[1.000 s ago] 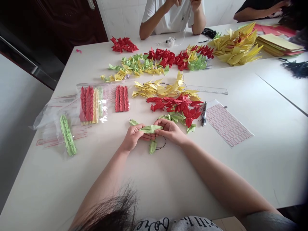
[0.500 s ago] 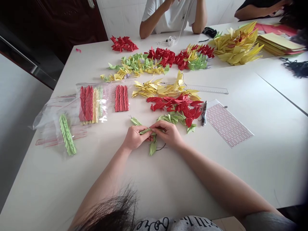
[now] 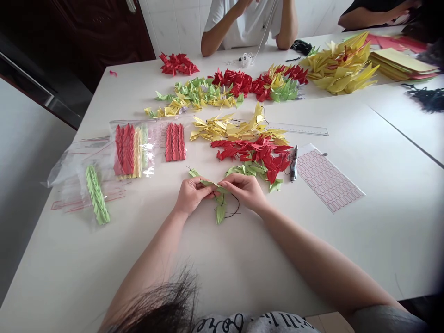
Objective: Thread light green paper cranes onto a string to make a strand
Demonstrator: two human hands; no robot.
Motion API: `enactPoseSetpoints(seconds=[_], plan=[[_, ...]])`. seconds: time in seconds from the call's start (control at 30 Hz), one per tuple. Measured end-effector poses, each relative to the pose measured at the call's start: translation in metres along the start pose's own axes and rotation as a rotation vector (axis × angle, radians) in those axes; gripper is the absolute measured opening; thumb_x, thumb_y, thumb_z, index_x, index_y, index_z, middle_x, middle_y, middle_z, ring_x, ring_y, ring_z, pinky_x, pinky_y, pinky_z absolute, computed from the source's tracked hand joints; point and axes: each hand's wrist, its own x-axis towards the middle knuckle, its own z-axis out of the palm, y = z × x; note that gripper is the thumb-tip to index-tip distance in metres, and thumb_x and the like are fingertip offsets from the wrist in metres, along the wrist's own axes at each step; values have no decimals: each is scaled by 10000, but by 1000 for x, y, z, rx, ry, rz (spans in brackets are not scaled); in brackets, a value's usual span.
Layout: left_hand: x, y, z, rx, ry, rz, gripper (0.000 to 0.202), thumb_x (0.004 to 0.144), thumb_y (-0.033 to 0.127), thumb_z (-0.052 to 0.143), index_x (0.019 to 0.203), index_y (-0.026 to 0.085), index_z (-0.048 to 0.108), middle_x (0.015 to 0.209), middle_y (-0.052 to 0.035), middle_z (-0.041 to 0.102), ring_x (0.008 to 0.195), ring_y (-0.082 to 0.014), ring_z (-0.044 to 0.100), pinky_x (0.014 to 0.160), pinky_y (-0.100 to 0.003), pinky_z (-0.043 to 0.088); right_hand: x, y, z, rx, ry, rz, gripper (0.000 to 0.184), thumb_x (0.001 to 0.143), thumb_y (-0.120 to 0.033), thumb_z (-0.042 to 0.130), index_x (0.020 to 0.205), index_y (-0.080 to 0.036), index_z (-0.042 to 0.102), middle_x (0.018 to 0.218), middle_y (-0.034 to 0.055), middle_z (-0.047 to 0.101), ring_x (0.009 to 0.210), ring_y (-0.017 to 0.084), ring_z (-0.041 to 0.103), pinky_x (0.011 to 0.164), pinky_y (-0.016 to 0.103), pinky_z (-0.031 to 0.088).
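A folded green paper piece (image 3: 214,186) is pinched between the fingers of my left hand (image 3: 192,194) and my right hand (image 3: 245,189), above the white table. Just below them a green folded paper leaf (image 3: 220,213) hangs or lies on a dark thread (image 3: 237,203) that loops toward my right hand. Another green folded piece (image 3: 193,173) pokes out behind my left hand. Beyond my right hand lie green folded papers (image 3: 253,169), then red folded papers (image 3: 249,151) and yellow ones (image 3: 239,127). My fingertips hide part of the held piece.
Plastic bags (image 3: 79,159) with red, yellow and green braided paper strips lie left; red strips (image 3: 175,142) sit beside them. To the right are a pen (image 3: 294,164), a label sheet (image 3: 329,178) and a ruler (image 3: 298,129). Across the table sits a person in a white shirt (image 3: 239,27).
The held green piece has been turned and shows a broader, flatter side. The dark thread now forms a larger loop beside my right hand. Both hands stay nearly in place.
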Motion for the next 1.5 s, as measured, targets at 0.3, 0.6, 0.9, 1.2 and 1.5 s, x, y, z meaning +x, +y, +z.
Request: enactPoseSetpoints(seconds=[0.3, 0.6, 0.9, 1.2, 1.5], plan=[[-3, 1, 0, 51, -64, 1, 376, 619, 430, 850, 792, 118, 733, 781, -70, 745, 721, -210, 724, 749, -318, 613, 7, -1, -15, 133, -201, 321, 480, 739, -617, 710, 660, -144, 677, 535, -38, 422, 502, 68, 273, 476, 260, 174], [-5, 2, 3, 129, -82, -27, 371, 598, 457, 848, 694, 135, 691, 699, -49, 716, 676, -209, 715, 669, -298, 605, 12, -3, -20, 151, -287, 465, 339, 581, -472, 859, 718, -175, 769, 636, 12, 654, 590, 112, 519, 551, 250, 418], [-5, 2, 2, 159, -117, -33, 384, 627, 483, 829, 686, 138, 673, 677, -37, 692, 615, -190, 703, 626, -274, 599, 11, -3, -19, 129, -270, 523, 305, 523, -426, 898, 659, -190, 760, 625, 5, 655, 563, 106, 536, 524, 231, 497], [-7, 5, 2, 151, -126, -4, 389, 668, 497, 797, 702, 130, 671, 717, -64, 721, 637, -200, 707, 646, -290, 605, 12, 1, -29, 188, -401, 494, 320, 638, -482, 826, 745, -183, 787, 659, 1, 632, 637, 121, 566, 615, 257, 556], [-6, 2, 3, 175, -114, 2, 364, 659, 472, 804, 654, 145, 644, 632, -24, 668, 603, -200, 699, 602, -284, 593, 12, 0, -25, 152, -357, 518, 282, 637, -450, 835, 759, -198, 795, 744, 25, 715, 643, 133, 605, 591, 257, 541]])
